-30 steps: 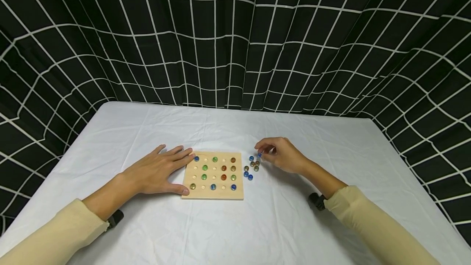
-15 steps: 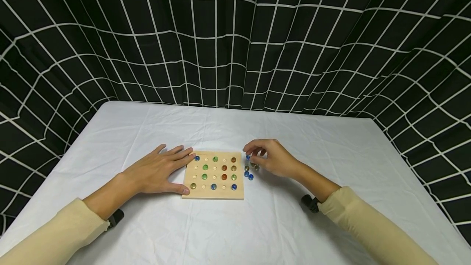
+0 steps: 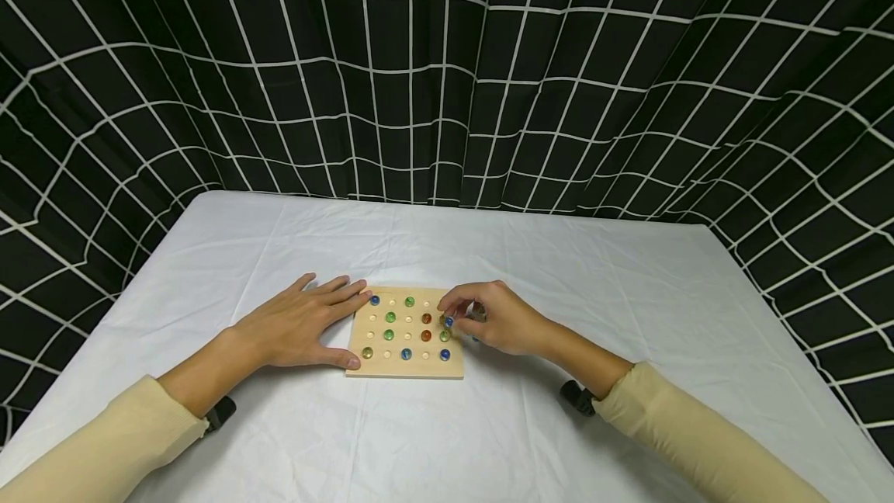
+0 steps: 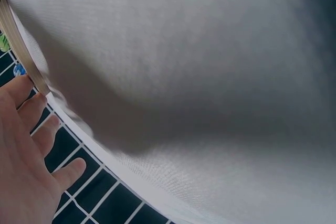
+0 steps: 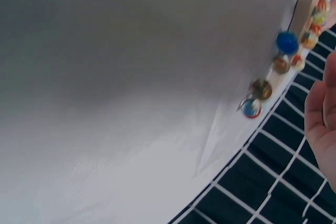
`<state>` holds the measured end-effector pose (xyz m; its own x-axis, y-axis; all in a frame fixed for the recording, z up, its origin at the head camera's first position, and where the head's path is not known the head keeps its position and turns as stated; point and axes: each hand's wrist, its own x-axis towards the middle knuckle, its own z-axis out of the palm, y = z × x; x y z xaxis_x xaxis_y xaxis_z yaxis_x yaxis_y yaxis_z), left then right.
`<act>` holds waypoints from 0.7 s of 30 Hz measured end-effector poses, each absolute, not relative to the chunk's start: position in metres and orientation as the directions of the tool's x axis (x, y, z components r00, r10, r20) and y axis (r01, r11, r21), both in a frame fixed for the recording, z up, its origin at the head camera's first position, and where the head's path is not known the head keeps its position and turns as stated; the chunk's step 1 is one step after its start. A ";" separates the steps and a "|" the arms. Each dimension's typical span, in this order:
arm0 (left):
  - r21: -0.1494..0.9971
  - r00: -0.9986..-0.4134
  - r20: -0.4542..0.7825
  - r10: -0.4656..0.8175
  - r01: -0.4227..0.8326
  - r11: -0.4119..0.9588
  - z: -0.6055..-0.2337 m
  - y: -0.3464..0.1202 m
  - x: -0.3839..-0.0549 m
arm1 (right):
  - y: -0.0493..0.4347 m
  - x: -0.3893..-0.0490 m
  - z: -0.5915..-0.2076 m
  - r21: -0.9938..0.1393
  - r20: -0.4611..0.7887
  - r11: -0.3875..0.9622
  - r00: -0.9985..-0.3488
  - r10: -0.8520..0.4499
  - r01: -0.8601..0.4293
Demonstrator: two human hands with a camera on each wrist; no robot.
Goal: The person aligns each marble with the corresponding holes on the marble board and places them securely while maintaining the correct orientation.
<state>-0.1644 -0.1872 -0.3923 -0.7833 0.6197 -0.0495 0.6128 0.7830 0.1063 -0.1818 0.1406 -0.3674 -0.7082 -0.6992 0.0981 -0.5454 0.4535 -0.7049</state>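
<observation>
A square wooden board [image 3: 401, 371] with rows of round hollows lies on the white cloth. Blue, green, reddish-brown and yellowish marbles sit in several of its hollows, such as a green marble [image 3: 390, 317]. My left hand [image 3: 296, 324] rests along the board's left side, fingers spread, with fingertips and thumb on its edge. Between thumb and fingertips, my right hand [image 3: 506, 318] pinches a blue marble [image 3: 448, 322] over the right column of the board. In the right wrist view, loose marbles, including a brown marble [image 5: 261, 89], lie beside the board.
The white cloth [image 3: 433, 441] covers the table around the board. Behind it hangs a black curtain [image 3: 433, 84] with a white grid. My right hand mostly hides the loose marbles from the head view. Each wrist carries a small black camera [image 3: 576, 397].
My right hand has moved left and slightly nearer, carrying the blue marble from the loose group to above the board's right side. My left hand has stayed in place.
</observation>
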 end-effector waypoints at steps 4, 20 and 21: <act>0.104 -0.782 -0.048 0.621 0.614 0.782 -0.393 -0.187 -0.165 | 0.133 -0.177 -0.368 -0.707 0.065 0.456 -0.691 -0.720 -0.541; 0.099 -0.778 -0.045 0.627 0.621 0.778 -0.395 -0.188 -0.166 | 0.115 -0.166 -0.376 -0.616 0.062 0.449 -0.608 -0.792 -0.648; 0.100 -0.778 -0.046 0.626 0.620 0.778 -0.395 -0.188 -0.166 | 0.115 -0.166 -0.376 -0.608 0.063 0.450 -0.604 -0.794 -0.655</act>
